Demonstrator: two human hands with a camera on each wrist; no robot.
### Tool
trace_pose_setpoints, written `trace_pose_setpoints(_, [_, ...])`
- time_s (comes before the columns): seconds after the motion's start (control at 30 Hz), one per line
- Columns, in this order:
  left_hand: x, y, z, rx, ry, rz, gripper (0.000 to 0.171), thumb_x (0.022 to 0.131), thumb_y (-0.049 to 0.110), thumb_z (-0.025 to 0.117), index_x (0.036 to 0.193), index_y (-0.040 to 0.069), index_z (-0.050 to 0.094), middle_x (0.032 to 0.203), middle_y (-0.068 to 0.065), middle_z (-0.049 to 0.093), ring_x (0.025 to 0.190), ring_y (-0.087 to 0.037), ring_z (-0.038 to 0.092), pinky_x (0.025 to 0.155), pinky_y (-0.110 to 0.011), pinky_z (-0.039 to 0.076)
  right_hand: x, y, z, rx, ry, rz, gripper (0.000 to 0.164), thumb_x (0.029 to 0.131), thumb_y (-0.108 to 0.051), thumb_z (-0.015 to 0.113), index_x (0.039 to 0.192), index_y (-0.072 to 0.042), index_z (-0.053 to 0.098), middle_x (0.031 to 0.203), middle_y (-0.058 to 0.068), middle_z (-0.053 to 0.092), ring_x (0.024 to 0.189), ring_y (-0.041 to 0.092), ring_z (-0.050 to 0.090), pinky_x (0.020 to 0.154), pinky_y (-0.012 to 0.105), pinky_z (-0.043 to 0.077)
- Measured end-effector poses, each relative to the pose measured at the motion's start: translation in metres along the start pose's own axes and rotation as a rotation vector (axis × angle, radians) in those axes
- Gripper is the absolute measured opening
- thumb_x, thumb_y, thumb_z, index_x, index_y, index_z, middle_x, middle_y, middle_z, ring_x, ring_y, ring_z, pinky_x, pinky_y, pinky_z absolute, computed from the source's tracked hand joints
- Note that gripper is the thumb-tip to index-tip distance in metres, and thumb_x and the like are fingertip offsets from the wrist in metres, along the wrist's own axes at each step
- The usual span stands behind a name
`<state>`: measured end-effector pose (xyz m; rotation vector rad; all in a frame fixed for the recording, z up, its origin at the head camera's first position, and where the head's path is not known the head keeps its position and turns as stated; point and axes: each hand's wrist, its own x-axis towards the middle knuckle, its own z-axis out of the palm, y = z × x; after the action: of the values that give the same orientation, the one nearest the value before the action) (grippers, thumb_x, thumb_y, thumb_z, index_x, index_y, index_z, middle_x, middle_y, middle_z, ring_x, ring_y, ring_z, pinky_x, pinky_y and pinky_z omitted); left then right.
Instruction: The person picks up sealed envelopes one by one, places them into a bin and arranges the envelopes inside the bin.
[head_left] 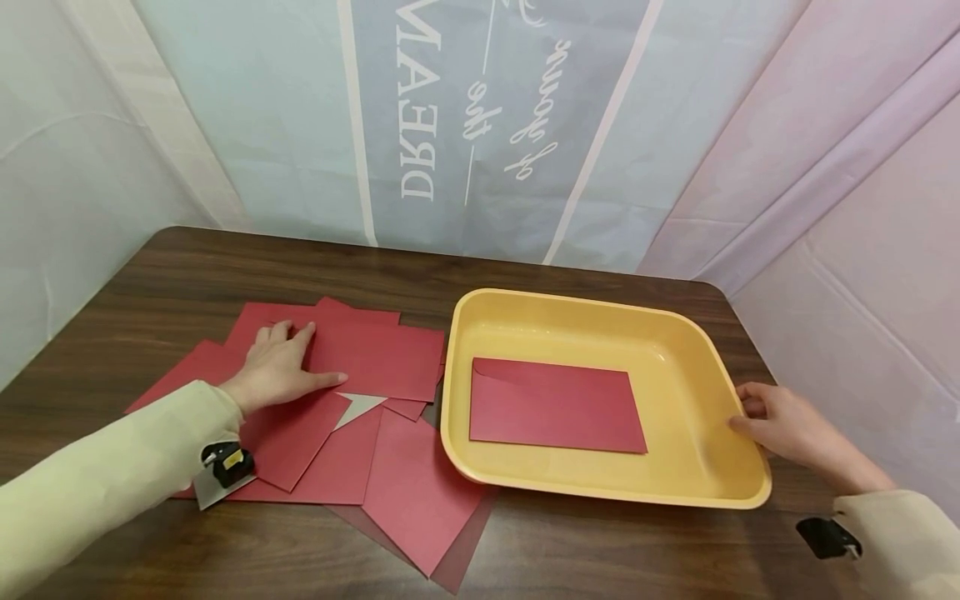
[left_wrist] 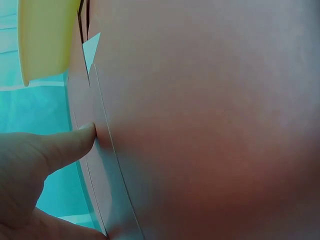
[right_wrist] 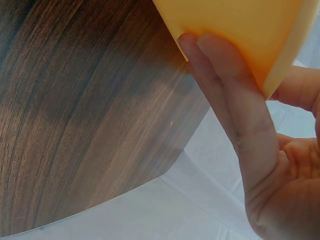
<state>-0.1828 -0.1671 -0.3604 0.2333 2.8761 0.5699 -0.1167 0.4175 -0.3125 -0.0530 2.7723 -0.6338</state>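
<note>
Red envelopes lie in an overlapping pile on the left side of the table. My left hand (head_left: 281, 362) rests on the pile, fingers and thumb spread, with the thumb at the lower edge of a top envelope (head_left: 386, 360). In the left wrist view, the thumb (left_wrist: 70, 147) touches the edge of a red envelope that fills much of the frame. To the right stands a yellow tray (head_left: 585, 329), holding a red envelope (head_left: 555, 406) flat on its floor. My right hand (head_left: 783, 421) grips the tray's right rim, thumb inside and fingers outside.
Several envelopes (head_left: 420, 492) fan out toward the front, with some edges close to the tray's left side. Small pale grey patches (head_left: 356, 408) show between them. A printed cloth (head_left: 465, 125) hangs behind the dark wooden table (head_left: 600, 550), and pale curtains flank it.
</note>
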Motion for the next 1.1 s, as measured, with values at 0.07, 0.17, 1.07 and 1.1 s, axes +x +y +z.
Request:
trace_pose_setpoints(0.07, [0.0,0.001,0.001,0.011,0.003,-0.003,0.096,0.082,0.047,0.068,0.141,-0.017,0.028,0.136,-0.043,0.027,0.12,-0.057,0.025,0.097,-0.067,0.029,0.0,0.0,0.0,0.0,0.002,0.0,0.037,0.09,-0.005,0.06,0.114,0.02,0.047,0.099,0.032,0.066,0.066,0.011,0.066,0.056,0.026,0.055])
trace_pose_setpoints(0.17, [0.0,0.003,0.001,0.027,0.008,-0.009,0.096,0.083,0.049,0.067,0.14,-0.017,0.028,0.134,-0.043,0.028,0.119,-0.057,0.027,0.097,-0.066,0.03,0.0,0.0,0.0,0.008,0.0,0.004,0.038,0.09,-0.005,0.06,0.115,0.02,0.047,0.099,0.032,0.066,0.067,0.011,0.066,0.056,0.027,0.055])
trace_pose_setpoints(1.07, [0.017,-0.008,-0.013,-0.093,0.021,-0.207,0.098,0.073,0.053,0.075,0.115,-0.022,0.028,0.106,-0.035,0.034,0.1,-0.048,0.035,0.076,-0.053,0.042,-0.001,-0.001,0.0,-0.003,0.005,0.001,0.038,0.09,-0.006,0.059,0.115,0.02,0.048,0.098,0.029,0.067,0.067,0.01,0.066,0.056,0.026,0.054])
trace_pose_setpoints(1.1, [0.017,-0.008,-0.013,-0.096,0.016,-0.214,0.099,0.073,0.053,0.075,0.117,-0.023,0.028,0.107,-0.036,0.034,0.101,-0.049,0.035,0.077,-0.054,0.042,-0.001,-0.001,0.0,-0.005,0.006,0.0,0.038,0.09,-0.006,0.059,0.115,0.02,0.048,0.098,0.029,0.067,0.067,0.01,0.066,0.056,0.025,0.054])
